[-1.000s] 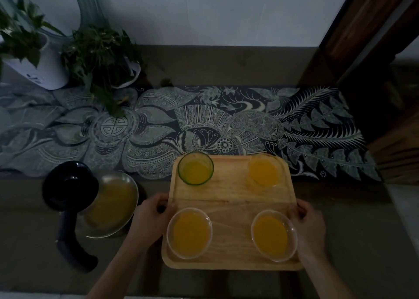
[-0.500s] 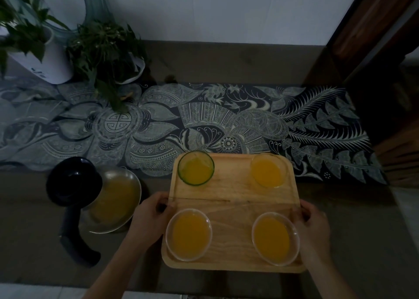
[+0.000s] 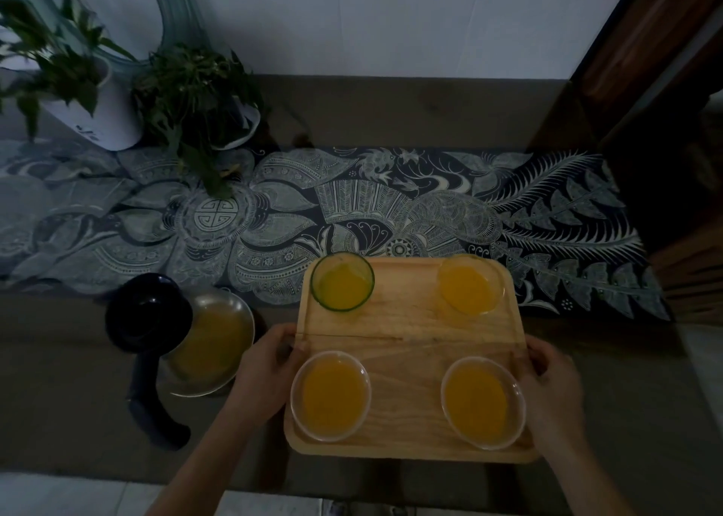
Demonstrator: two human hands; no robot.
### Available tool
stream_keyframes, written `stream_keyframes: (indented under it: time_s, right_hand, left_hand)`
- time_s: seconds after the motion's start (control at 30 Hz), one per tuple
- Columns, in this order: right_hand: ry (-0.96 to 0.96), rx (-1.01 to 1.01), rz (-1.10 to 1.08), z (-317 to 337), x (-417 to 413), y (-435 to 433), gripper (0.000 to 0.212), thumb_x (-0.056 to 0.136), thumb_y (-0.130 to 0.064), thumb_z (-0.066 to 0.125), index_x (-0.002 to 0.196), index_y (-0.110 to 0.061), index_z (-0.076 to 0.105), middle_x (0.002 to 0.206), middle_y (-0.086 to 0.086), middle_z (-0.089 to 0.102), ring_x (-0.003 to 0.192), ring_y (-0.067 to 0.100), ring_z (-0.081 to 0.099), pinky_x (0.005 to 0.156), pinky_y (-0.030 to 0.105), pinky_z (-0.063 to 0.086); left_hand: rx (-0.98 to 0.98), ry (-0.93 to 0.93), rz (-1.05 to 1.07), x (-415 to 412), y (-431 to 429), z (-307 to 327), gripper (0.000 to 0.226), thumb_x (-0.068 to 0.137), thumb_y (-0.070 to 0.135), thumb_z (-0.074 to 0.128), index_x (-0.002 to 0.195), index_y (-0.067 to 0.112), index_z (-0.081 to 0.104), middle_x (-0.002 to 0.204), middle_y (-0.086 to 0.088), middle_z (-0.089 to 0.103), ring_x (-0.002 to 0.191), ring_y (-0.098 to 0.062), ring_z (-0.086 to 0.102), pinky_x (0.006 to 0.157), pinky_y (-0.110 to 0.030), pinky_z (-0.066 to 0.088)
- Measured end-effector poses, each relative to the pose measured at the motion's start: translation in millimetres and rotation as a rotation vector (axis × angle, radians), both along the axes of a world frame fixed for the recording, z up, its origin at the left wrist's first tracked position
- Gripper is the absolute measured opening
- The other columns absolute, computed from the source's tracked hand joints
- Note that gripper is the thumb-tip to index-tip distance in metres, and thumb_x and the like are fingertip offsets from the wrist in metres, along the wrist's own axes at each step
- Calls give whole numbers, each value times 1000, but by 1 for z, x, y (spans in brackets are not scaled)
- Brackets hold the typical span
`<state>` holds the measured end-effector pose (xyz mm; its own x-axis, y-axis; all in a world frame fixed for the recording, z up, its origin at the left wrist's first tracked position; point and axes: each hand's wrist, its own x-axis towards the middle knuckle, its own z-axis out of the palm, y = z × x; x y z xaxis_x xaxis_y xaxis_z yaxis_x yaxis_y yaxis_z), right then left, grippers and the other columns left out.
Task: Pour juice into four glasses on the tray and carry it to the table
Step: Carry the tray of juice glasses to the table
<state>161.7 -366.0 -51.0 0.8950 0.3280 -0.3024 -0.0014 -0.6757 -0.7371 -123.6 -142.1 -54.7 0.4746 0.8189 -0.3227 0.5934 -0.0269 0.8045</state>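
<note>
Upper left of the frame: two potted plants [image 3: 187, 96], well clear of the work. Left of centre, lower down: a dark-handled jug [image 3: 184, 343] with juice left in it, just beside the left hand and near the tray's left edge. Easy to knock with an elbow or wrist when the tray comes away.

Left hand [image 3: 262, 374] closed over the left edge of the wooden tray [image 3: 410, 339], thumb over the rim, fingers apparently curled beneath, though out of sight. Tray in the lower centre of the frame, far end over the patterned runner [image 3: 352, 210]. Whether lifted or resting, not clear from this view.

On the tray, four glasses, all filled: a green-rimmed glass [image 3: 342, 286] at upper left, a clear one [image 3: 469, 284] at upper right, two wide clear ones at lower left [image 3: 330, 396] and lower right [image 3: 483, 402]. Pouring looks finished; carrying left to do.

Right hand [image 3: 551, 394] closed likewise on the right edge, touching or nearly touching the lower-right glass.

Likely trouble: both near glasses filled close to the brim, so any tilt or jolt would slop juice. Uneven lifting by the two hands would set glasses sliding on smooth wood. Dim light makes footing hard to judge.
</note>
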Motion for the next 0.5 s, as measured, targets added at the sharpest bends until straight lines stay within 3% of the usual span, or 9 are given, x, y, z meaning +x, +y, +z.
stream_keyframes:
  time_s: [0.07, 0.23, 0.4, 0.5]
  right_hand:
    - [-6, 27, 6, 9, 4, -1, 28, 101, -24, 59, 128, -16, 63, 123, 10, 54, 101, 21, 55, 87, 42, 46]
    - [-2, 73, -8, 38, 11, -6, 25, 101, -23, 60, 125, -19, 64, 121, 7, 55, 105, 19, 54, 91, 43, 46]
    - [-13, 111, -17, 68, 15, -16, 25, 100, -24, 60, 125, -22, 62, 124, 5, 52, 107, 20, 54, 96, 48, 49]
    - [-9, 126, -28, 85, 19, -22, 27, 100, -26, 60, 127, -21, 62, 127, 7, 54, 109, 22, 56, 97, 50, 49]
  left_hand:
    - [7, -19, 8, 3, -1, 7, 13, 99, 24, 64, 112, 27, 64, 99, 15, 75, 91, 0, 71, 70, -18, 57]
    - [-51, -81, 77, 12, -8, 31, 17, 99, 26, 65, 117, 26, 65, 103, 3, 77, 96, -14, 73, 81, -42, 61]
    - [-28, -98, 72, 23, -14, 62, 21, 98, 22, 67, 119, 26, 65, 104, 5, 76, 92, -9, 73, 77, -36, 62]
    - [-47, -148, 58, 31, -16, 86, 24, 97, 15, 69, 119, 23, 66, 108, 4, 77, 97, -12, 73, 85, -43, 61]
